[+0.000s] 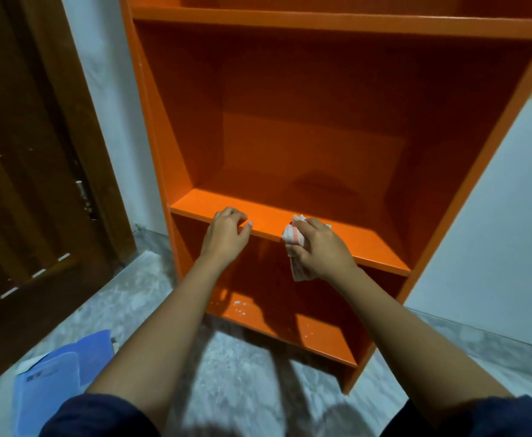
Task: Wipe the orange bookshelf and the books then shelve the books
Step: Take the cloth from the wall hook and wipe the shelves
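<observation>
Wiping the middle shelf of the orange bookshelf [337,127], both hands at its front edge.
Right hand [321,250] is fisted tight around a crumpled white-and-orange striped cloth [292,236], pressed on the shelf lip. Left hand [227,234] is just beside it, fingers curled over the same edge, thumb on the front face. Blue-covered books [50,376] lie on the grey floor [242,373], lower left, near the wooden door [22,152].
</observation>
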`<move>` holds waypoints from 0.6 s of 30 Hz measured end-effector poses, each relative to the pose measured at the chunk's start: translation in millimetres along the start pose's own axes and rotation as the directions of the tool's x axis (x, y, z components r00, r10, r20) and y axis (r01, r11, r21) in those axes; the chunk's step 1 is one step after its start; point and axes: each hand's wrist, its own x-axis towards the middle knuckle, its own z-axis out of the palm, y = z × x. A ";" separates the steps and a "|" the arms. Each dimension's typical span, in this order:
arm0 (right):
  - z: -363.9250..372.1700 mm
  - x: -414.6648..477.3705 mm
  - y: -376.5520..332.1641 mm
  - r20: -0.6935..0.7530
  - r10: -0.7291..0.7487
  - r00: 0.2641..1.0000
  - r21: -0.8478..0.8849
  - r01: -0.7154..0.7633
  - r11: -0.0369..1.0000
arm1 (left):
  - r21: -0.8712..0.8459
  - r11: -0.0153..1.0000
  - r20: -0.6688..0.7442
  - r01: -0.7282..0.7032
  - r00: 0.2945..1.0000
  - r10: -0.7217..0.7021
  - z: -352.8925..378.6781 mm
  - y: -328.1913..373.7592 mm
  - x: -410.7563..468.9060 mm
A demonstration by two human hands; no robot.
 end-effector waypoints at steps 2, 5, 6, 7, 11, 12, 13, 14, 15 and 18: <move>-2.0 -10.8 8.9 -0.031 0.022 0.999 0.006 -0.022 1.000 | -0.006 1.000 0.021 -0.004 1.000 0.004 1.3 6.0 -6.0; -1.0 -29.4 20.6 -0.129 0.016 0.991 0.029 -0.012 0.999 | -0.018 0.999 0.030 -0.039 0.999 0.039 1.8 11.5 -18.1; 0.7 -36.1 23.5 -0.165 0.002 0.986 0.041 0.005 0.999 | -0.026 0.999 0.028 -0.043 0.999 0.044 1.7 12.2 -22.6; 4.2 -44.3 25.6 -0.204 -0.019 0.979 0.052 0.030 0.998 | -0.038 0.998 0.021 -0.047 0.999 0.048 1.9 12.2 -28.0; 34.1 -79.2 23.9 -0.332 -0.065 0.941 0.108 0.107 0.988 | -0.078 0.997 -0.035 -0.027 0.999 0.024 7.5 1.8 -54.7; 47.8 -87.3 23.9 -0.316 -0.071 0.946 0.121 0.114 0.986 | -0.089 0.996 -0.042 -0.010 0.999 0.006 9.9 -3.4 -61.3; 64.2 -94.2 24.7 -0.277 -0.064 0.959 0.139 0.106 0.985 | -0.096 0.995 -0.043 0.012 0.999 -0.016 12.9 -10.2 -67.7; 81.6 -100.0 26.2 -0.225 -0.039 0.974 0.161 0.077 0.984 | -0.099 0.994 -0.035 0.039 0.998 -0.042 16.3 -18.9 -73.3; 100.5 -104.0 29.1 -0.168 0.011 0.986 0.185 0.021 0.983 | -0.096 0.993 -0.028 0.061 0.998 -0.064 20.0 -30.1 -77.3; 147.6 -114.3 44.4 -0.031 0.238 0.971 0.247 -0.223 0.943 | -0.102 0.985 -0.049 0.135 0.989 -0.141 27.1 -69.4 -83.2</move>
